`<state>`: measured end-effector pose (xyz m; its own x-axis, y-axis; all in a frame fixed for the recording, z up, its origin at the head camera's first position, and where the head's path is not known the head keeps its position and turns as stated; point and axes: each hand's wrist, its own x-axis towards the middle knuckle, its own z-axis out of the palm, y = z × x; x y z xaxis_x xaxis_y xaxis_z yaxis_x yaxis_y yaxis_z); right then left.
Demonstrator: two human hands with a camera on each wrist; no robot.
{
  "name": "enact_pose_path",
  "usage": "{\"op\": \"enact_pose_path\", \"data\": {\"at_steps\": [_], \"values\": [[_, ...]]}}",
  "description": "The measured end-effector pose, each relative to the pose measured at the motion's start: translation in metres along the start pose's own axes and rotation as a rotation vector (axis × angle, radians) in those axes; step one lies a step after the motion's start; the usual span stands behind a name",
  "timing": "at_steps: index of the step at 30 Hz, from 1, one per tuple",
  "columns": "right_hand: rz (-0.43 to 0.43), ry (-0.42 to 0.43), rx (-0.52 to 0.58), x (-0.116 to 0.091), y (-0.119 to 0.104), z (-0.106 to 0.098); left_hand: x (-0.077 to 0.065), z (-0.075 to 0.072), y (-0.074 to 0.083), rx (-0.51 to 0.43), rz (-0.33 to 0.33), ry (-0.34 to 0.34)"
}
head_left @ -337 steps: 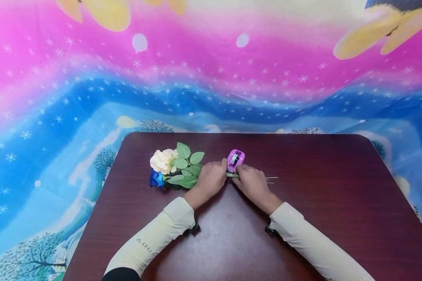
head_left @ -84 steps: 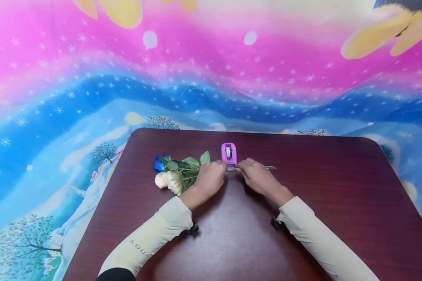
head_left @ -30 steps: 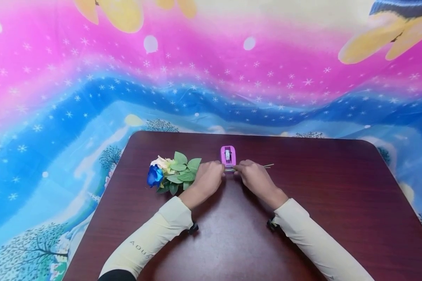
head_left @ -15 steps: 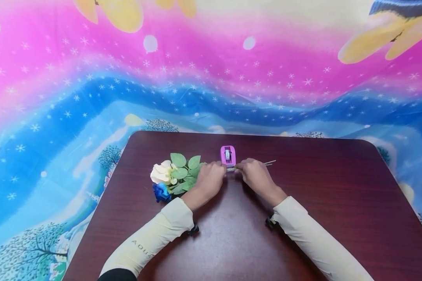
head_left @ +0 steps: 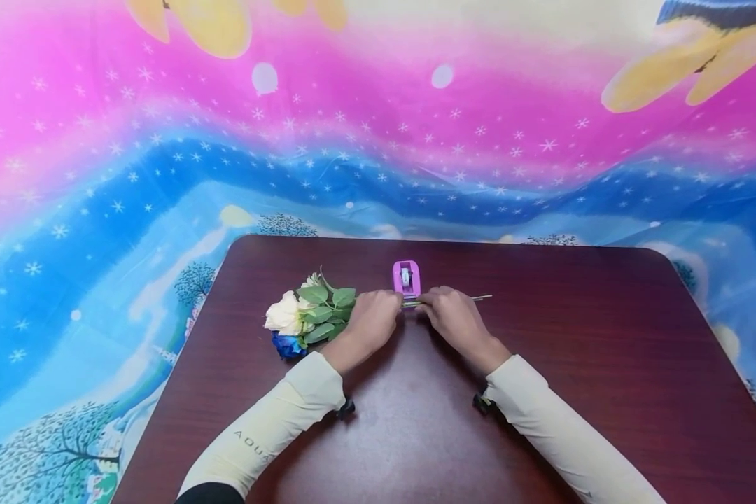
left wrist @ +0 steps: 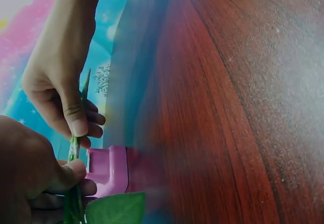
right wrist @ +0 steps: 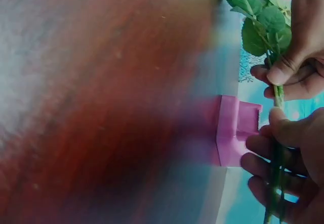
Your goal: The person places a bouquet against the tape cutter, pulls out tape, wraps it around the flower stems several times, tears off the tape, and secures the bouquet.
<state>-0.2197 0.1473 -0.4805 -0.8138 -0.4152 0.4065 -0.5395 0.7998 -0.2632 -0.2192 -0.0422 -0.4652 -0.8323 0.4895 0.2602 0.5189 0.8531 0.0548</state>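
Note:
A small bunch of flowers lies sideways across the far middle of the table in the head view. Its heads point left: a cream rose (head_left: 283, 315), a blue rose (head_left: 288, 345) partly behind it, and a thin-petalled white bloom (head_left: 311, 281). My left hand (head_left: 372, 322) grips the green stems (left wrist: 74, 150) just below the leaves (head_left: 318, 313). Thumb and fingers of my right hand (head_left: 458, 322) pinch the same stems farther down, and their ends stick out to the right. Between the hands, a shiny clear patch, apparently tape, covers the stems.
A pink tape dispenser (head_left: 397, 281) stands just beyond the gap between both hands. The dark red-brown table (head_left: 579, 336) has rounded far corners. A colourful printed cloth (head_left: 378, 140) hangs behind its far edge.
The bunch has turned about its stems: the blue rose, in front a second ago, now sits under the cream rose. Both hands stay in place. Since 11.2 s ago the dispenser has shifted left and straightened.

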Motion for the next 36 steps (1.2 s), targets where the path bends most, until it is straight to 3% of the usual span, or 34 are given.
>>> {"op": "enact_pose_path", "data": {"at_steps": [11, 16, 24, 29, 36], "values": [[0.099, -0.151, 0.024, 0.0073, -0.0005, -0.0044, -0.0006, -0.0023, 0.0047, 0.123, 0.044, 0.069], [0.067, -0.074, -0.006, 0.0082, 0.0013, -0.0001, -0.0004, -0.0028, 0.0034, 0.125, 0.043, 0.078], [-0.031, 0.065, -0.079, 0.0039, 0.0049, 0.0047, 0.0047, -0.0047, -0.0002, 0.016, 0.029, -0.002], [-0.062, 0.049, -0.062, 0.0023, 0.0058, 0.0034, 0.0062, -0.0005, 0.0001, 0.050, 0.014, 0.024], [0.006, -0.027, -0.009, 0.0062, 0.0069, -0.0021, 0.0060, 0.0033, 0.0028, 0.100, 0.033, 0.092]]}}
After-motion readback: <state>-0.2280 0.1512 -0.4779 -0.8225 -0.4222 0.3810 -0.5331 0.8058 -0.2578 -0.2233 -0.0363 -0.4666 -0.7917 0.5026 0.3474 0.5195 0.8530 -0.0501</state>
